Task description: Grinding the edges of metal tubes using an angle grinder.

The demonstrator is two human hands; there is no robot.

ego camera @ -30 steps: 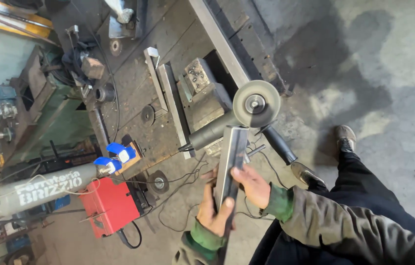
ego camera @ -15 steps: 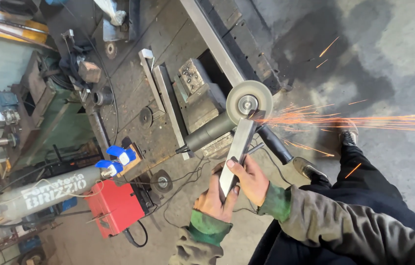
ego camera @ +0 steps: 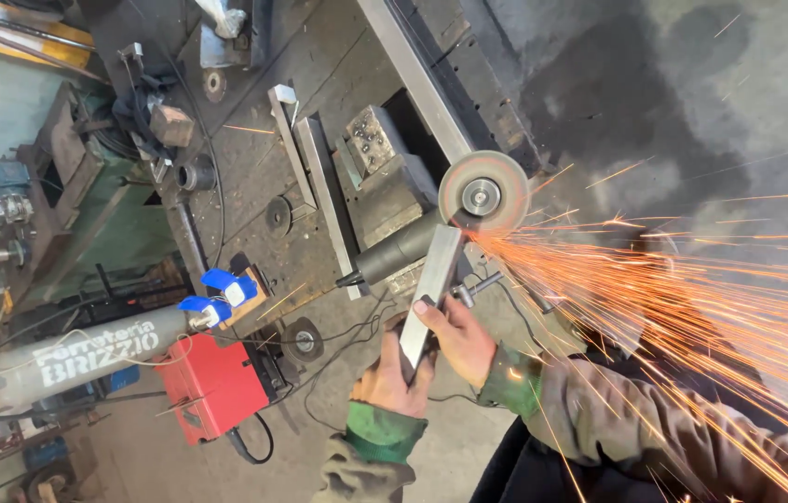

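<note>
Both hands are clamping a flat metal bar (ego camera: 433, 289): the left hand (ego camera: 392, 373) is gripping its lower end, and the right hand (ego camera: 455, 333) is wrapping around it just above. The bar's far end is pressing against the grinding wheel (ego camera: 483, 193) beyond the hands, and sparks (ego camera: 655, 279) are streaming off to the right.

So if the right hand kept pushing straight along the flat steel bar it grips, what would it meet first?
Probably the round spinning grinding disc: the right hand points up the flat steel bar, whose end touches it; depth is unclear.
</note>
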